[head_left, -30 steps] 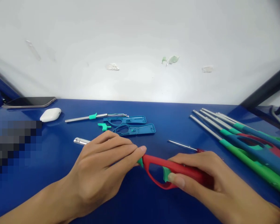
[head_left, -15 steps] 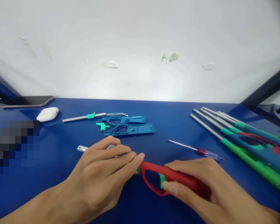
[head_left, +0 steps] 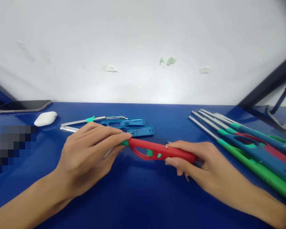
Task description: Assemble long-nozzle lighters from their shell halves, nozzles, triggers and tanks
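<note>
A red gas lighter (head_left: 154, 149) with a green trigger is held level above the table between both hands. My left hand (head_left: 85, 156) is closed around its metal tube near the green collar; the tube's silver tip shows beyond my knuckles. My right hand (head_left: 200, 162) pinches the rear of the red handle between thumb and fingers. Behind my left hand lie two blue handle halves (head_left: 140, 131), opened with their insides up. Beside them is a bare metal lighter tube (head_left: 73, 122) with a green collar and thin wires. A screwdriver is mostly hidden behind my right hand.
Several assembled lighters (head_left: 248, 152) with green, blue and red handles lie at the right. A phone (head_left: 21, 105), a white earbud case (head_left: 45, 118) and a blurred-out dark object (head_left: 11, 143) are at the left. The white wall (head_left: 138, 86) closes off the blue table's back edge.
Both hands have lifted the red lighter up and a little left, and it is turned more level. My right thumb has moved from the trigger to the handle's rear.
</note>
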### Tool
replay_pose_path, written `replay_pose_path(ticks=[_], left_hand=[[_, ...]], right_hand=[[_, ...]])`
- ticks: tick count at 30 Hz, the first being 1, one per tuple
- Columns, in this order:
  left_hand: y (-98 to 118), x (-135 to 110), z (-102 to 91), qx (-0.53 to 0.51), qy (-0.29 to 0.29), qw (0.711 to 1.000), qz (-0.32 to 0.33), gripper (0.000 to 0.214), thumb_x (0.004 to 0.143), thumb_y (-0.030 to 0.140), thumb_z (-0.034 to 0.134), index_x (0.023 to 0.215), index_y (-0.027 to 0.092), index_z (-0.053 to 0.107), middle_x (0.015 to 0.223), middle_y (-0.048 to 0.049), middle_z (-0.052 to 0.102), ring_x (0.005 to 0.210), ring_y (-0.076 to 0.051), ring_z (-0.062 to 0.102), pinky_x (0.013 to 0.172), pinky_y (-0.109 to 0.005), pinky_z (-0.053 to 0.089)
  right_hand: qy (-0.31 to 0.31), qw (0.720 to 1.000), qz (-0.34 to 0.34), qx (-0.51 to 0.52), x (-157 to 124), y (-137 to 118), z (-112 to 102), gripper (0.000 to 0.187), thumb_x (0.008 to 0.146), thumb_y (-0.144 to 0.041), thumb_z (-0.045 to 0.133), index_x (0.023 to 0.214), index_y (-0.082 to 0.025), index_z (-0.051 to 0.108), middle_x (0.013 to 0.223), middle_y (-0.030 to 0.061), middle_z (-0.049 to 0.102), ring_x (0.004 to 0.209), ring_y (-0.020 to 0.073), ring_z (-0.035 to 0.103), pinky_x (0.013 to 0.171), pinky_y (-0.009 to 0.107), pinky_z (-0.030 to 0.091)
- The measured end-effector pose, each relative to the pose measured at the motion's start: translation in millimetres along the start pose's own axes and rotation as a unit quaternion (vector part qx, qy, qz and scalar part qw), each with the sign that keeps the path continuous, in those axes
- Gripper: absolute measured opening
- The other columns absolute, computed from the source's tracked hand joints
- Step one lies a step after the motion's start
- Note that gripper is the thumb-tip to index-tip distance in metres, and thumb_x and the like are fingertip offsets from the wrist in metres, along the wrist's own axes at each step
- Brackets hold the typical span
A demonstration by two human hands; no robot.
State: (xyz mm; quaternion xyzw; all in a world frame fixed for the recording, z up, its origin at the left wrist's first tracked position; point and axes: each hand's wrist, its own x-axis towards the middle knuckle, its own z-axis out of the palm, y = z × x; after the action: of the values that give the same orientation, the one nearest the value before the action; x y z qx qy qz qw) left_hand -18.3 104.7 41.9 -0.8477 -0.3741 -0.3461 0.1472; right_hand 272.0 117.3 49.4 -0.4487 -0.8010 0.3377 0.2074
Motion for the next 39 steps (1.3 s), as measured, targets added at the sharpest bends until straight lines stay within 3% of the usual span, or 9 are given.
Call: replay_pose_path(ticks=[3, 8, 14, 20, 26, 30, 33, 36, 39], left_hand=[[1.0, -0.2, 6.0, 0.021, -0.018, 0.999, 0.019, 0.03, 0.093, 0.006, 0.063, 0.12, 0.02, 0.065, 0.106, -0.0044, 0.075, 0.084, -0.017, 0.07, 0.076, -0.032, 0.054], [10.3, -1.0, 3.2, -0.011, -0.043, 0.999, 0.027, 0.04, 0.094, 0.011, 0.057, 0.134, 0.015, 0.059, 0.117, -0.0082, 0.073, 0.097, -0.019, 0.07, 0.085, -0.034, 0.053], [21.4, 1.6, 0.9, -0.017, -0.126, 0.99, 0.059, 0.02, 0.107, 0.03, 0.049, 0.12, 0.018, 0.058, 0.088, -0.0024, 0.071, 0.071, -0.018, 0.068, 0.068, -0.034, 0.053], [27.9, 2.0, 4.6, 0.002, -0.186, 0.981, 0.057, 0.025, 0.107, 0.023, 0.039, 0.096, 0.02, 0.061, 0.081, -0.0034, 0.066, 0.068, -0.022, 0.065, 0.057, -0.035, 0.05], [29.0, 2.5, -3.4, -0.035, -0.235, 0.971, 0.04, 0.023, 0.103, 0.032, 0.046, 0.095, 0.021, 0.065, 0.087, -0.0053, 0.064, 0.073, -0.023, 0.063, 0.059, -0.035, 0.048], [14.3, 8.1, -9.0, -0.087, -0.198, 0.976, -0.005, 0.022, 0.101, 0.025, 0.045, 0.094, 0.019, 0.065, 0.081, -0.0033, 0.063, 0.071, -0.019, 0.058, 0.06, -0.032, 0.043], [-11.0, 11.2, -9.3, -0.016, -0.143, 0.986, -0.082, 0.026, 0.101, 0.025, 0.044, 0.085, 0.019, 0.063, 0.076, -0.0027, 0.061, 0.068, -0.017, 0.055, 0.063, -0.032, 0.04], [-32.8, 12.4, -9.4, 0.083, -0.217, 0.962, -0.147, 0.035, 0.1, 0.032, 0.039, 0.069, 0.021, 0.053, 0.064, -0.002, 0.056, 0.058, -0.017, 0.048, 0.058, -0.033, 0.033], [-40.6, 14.3, -11.8, 0.094, -0.267, 0.946, -0.159, 0.036, 0.097, 0.032, 0.041, 0.063, 0.022, 0.047, 0.058, -0.0012, 0.053, 0.052, -0.016, 0.043, 0.054, -0.032, 0.027]], right_hand=[[0.024, 0.999, -0.038, -0.022, 0.2, 3.3, -1.3, 0.026, 0.102, -0.045, 0.059, 0.101, -0.026, 0.076, 0.07, -0.0041, 0.071, 0.057, 0.0117, 0.062, 0.051, 0.021, 0.047], [0.086, 0.988, -0.121, -0.042, -3.6, 4.1, -0.1, 0.017, 0.1, -0.035, 0.064, 0.107, -0.029, 0.078, 0.092, -0.0039, 0.082, 0.061, 0.0105, 0.068, 0.053, 0.02, 0.049], [0.026, 0.983, -0.146, -0.109, -7.7, 3.1, -0.4, 0.018, 0.1, -0.036, 0.061, 0.096, -0.024, 0.074, 0.077, -0.002, 0.074, 0.059, 0.0127, 0.062, 0.057, 0.026, 0.048], [-0.011, 0.971, -0.19, -0.146, -3.4, 12.0, -0.9, 0.022, 0.104, -0.032, 0.056, 0.12, -0.03, 0.072, 0.107, 0.0032, 0.073, 0.087, 0.0168, 0.07, 0.076, 0.029, 0.056], [0.01, 0.935, -0.266, -0.234, -5.7, 16.0, 2.1, 0.032, 0.103, -0.028, 0.057, 0.135, -0.032, 0.064, 0.12, 0.0027, 0.072, 0.102, 0.019, 0.069, 0.091, 0.036, 0.054], [0.009, 0.938, -0.257, -0.234, -6.5, 13.8, 1.4, 0.032, 0.101, -0.036, 0.061, 0.133, -0.034, 0.064, 0.121, 0.0018, 0.071, 0.104, 0.021, 0.069, 0.096, 0.041, 0.052], [0.079, 0.939, -0.243, -0.231, -1.0, 17.5, -6.6, 0.026, 0.104, -0.03, 0.054, 0.126, -0.031, 0.068, 0.115, 0.0039, 0.073, 0.101, 0.0215, 0.07, 0.089, 0.04, 0.053], [0.147, 0.941, -0.177, -0.248, 6.9, 25.8, -18.4, 0.022, 0.105, -0.03, 0.051, 0.11, -0.026, 0.072, 0.105, 0.0048, 0.074, 0.093, 0.0223, 0.07, 0.082, 0.039, 0.053], [0.129, 0.952, -0.092, -0.263, 12.3, 34.5, -26.2, 0.025, 0.104, -0.041, 0.052, 0.102, -0.027, 0.071, 0.102, 0.0045, 0.073, 0.091, 0.0242, 0.069, 0.081, 0.042, 0.052]])
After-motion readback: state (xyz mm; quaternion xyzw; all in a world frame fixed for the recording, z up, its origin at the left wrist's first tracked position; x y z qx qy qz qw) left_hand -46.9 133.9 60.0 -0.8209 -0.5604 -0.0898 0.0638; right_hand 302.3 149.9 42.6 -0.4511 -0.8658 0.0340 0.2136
